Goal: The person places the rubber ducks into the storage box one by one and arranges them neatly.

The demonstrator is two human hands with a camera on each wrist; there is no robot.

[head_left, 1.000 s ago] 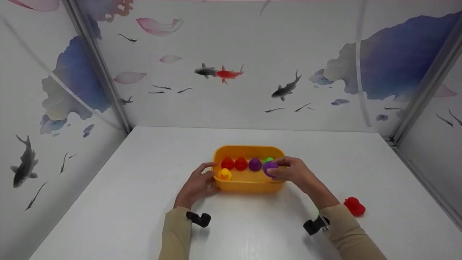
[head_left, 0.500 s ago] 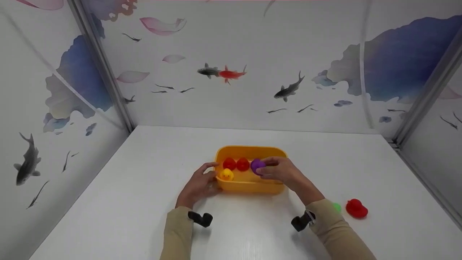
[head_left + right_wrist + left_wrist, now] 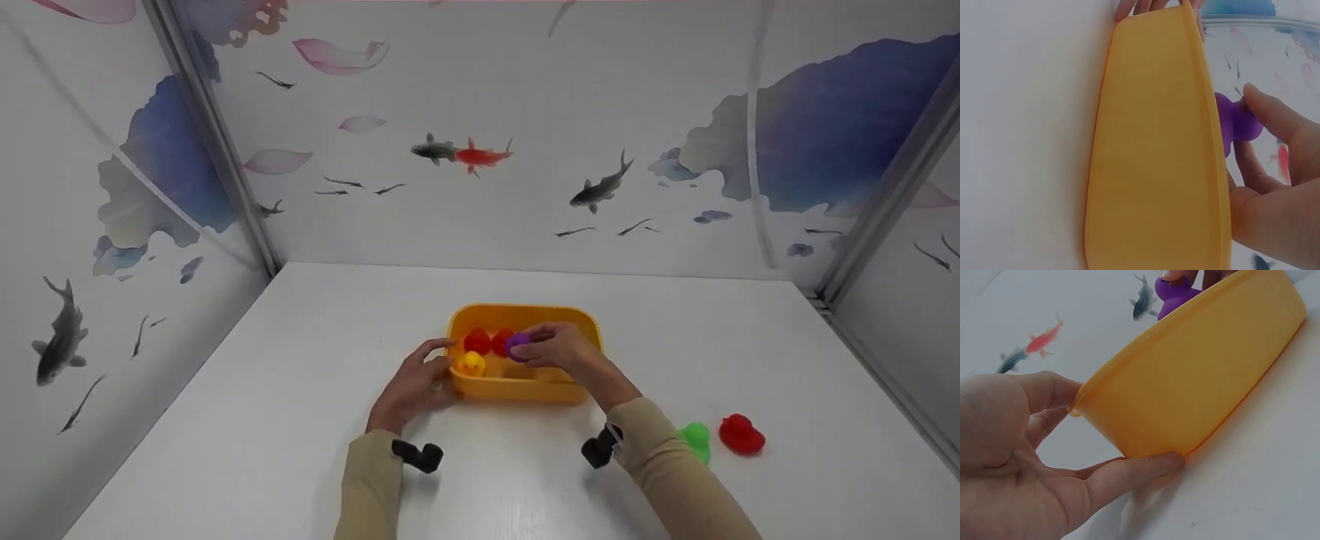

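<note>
A purple toy duck (image 3: 517, 346) is pinched by its head between the thumb and fingers of my right hand (image 3: 559, 349). It sits above the yellow basin (image 3: 517, 390), and part of it shows over the rim in both wrist views. My left hand (image 3: 412, 386) holds the basin's left end, with fingertips at the rim and the thumb (image 3: 1140, 475) low along the side. Inside the basin are two red toy ducks (image 3: 477, 342) and a yellow toy duck (image 3: 471, 364). My right hand hides the basin's right part.
On the white table (image 3: 337, 322), a green toy duck (image 3: 697, 441), partly covered by my right sleeve, lies beside a red toy duck (image 3: 741, 435). White panels (image 3: 487, 225) printed with fish stand behind and at the sides.
My right hand has moved left over the basin with the purple duck, close to the red ducks. The green duck on the table shows more from behind the sleeve. The left hand stays put.
</note>
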